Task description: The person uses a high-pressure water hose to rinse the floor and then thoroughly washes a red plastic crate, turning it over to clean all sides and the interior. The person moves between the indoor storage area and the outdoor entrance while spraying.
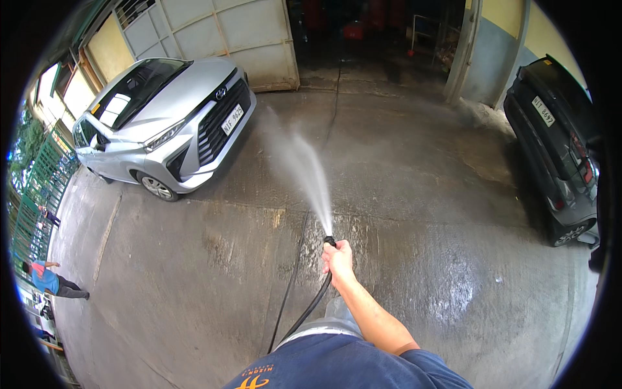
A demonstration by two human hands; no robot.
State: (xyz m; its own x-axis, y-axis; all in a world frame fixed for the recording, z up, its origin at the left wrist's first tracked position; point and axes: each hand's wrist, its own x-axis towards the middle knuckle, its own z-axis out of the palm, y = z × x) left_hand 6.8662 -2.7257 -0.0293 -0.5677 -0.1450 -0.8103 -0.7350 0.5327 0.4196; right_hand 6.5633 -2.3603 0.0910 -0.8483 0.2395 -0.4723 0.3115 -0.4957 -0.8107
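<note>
- Extends right arm forward from lower edge of view, angled inward to the left.
- Holds right hand ahead of torso.
- Curls that hand into a closed grip.

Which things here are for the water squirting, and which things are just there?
Part of the squirting:
- the right hand, gripping the nozzle
- the black nozzle
- the black hose
- the water spray
- the wet concrete floor

Just there, outside the spray:
- the silver car
- the dark car
- the grey metal gate
- the green fence
- a person in a blue top
</note>
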